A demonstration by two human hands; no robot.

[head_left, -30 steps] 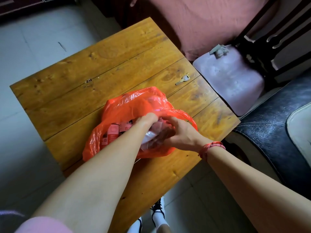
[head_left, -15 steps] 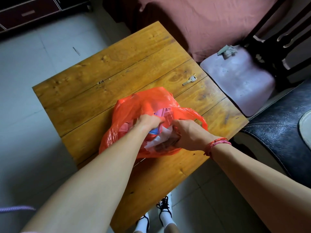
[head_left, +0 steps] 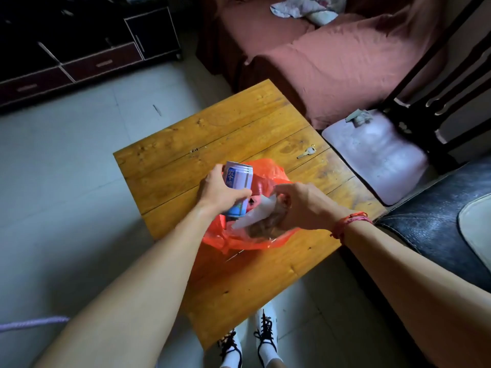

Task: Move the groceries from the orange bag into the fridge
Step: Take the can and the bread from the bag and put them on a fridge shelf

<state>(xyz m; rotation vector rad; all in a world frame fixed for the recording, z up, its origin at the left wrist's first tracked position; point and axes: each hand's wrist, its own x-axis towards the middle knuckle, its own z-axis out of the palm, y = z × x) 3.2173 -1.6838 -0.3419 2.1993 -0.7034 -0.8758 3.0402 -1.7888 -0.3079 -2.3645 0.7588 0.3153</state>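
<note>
Two hands worked at the near half of the bench [head_left: 212, 134]. My left hand [head_left: 220, 193] had its fingers wrapped round a blue-and-white can [head_left: 237, 177], held just above the orange bag [head_left: 240, 241], ready, I judged, to be carried off. My right hand [head_left: 305, 205] gripped a clear packet [head_left: 255, 216] in the bag's mouth, probably the next item out. Farther back lay a key [head_left: 307, 151]. No fridge showed.
</note>
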